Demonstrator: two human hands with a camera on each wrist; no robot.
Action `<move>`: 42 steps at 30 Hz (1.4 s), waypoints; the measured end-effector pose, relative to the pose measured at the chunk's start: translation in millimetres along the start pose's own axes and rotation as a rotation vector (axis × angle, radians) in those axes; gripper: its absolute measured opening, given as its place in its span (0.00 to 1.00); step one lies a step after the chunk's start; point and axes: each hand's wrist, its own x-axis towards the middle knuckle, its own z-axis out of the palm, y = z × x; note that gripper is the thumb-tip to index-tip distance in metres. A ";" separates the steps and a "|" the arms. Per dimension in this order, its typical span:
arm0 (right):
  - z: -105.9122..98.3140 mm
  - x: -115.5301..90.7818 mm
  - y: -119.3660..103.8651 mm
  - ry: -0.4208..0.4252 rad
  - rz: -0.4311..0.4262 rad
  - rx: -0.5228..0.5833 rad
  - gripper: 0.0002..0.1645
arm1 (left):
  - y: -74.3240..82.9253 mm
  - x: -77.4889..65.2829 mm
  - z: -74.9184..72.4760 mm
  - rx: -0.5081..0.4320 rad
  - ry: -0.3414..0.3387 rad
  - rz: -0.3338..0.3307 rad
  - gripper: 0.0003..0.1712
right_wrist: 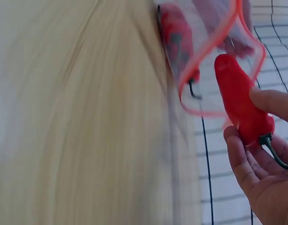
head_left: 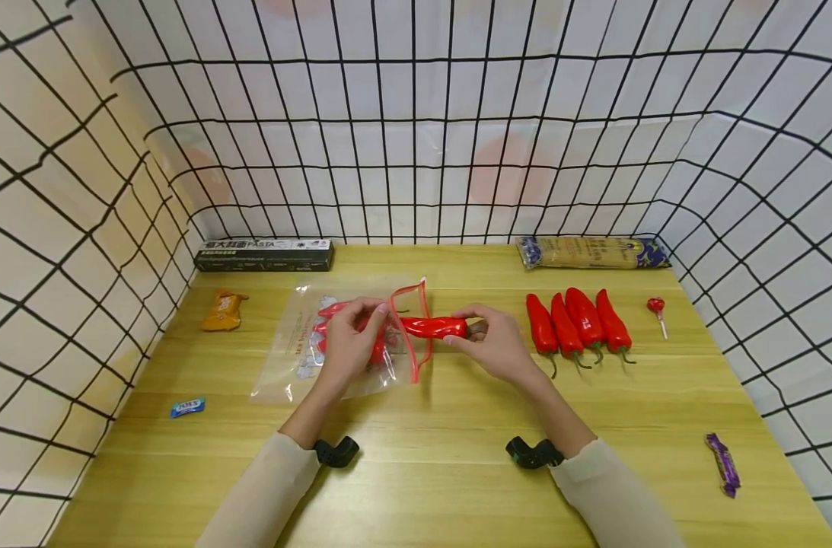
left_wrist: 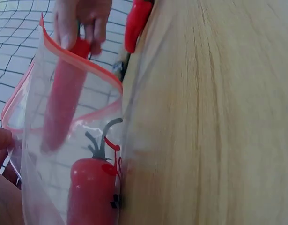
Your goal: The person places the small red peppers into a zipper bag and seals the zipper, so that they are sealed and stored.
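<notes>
A clear zip bag (head_left: 278, 378) with a red-edged mouth lies at the middle left, its mouth held apart and facing right. Several red peppers (left_wrist: 93, 190) are inside it. My left hand (head_left: 350, 335) grips the bag near its mouth, thumb on top. With thumb and fingers my right hand (head_left: 494, 342) pinches a red chili pepper (right_wrist: 242, 101) by its stem end. That pepper points left, and its tip is within the red-rimmed opening in the head view. Its green stem shows beside my right palm in the right wrist view.
Several more red peppers (head_left: 583, 320) lie in a row at right, beside a lollipop (head_left: 656, 306). A black pasta box (head_left: 263, 256) and a noodle packet (head_left: 594, 253) lie along the back grid. Wrapped sweets, orange (head_left: 224, 311), blue (head_left: 187, 407) and purple (head_left: 722, 464), lie toward the sides.
</notes>
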 end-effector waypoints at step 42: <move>31.0 -26.5 -26.6 -0.059 -0.189 0.431 0.27 | 36.8 -13.2 2.9 0.016 -0.015 0.064 0.09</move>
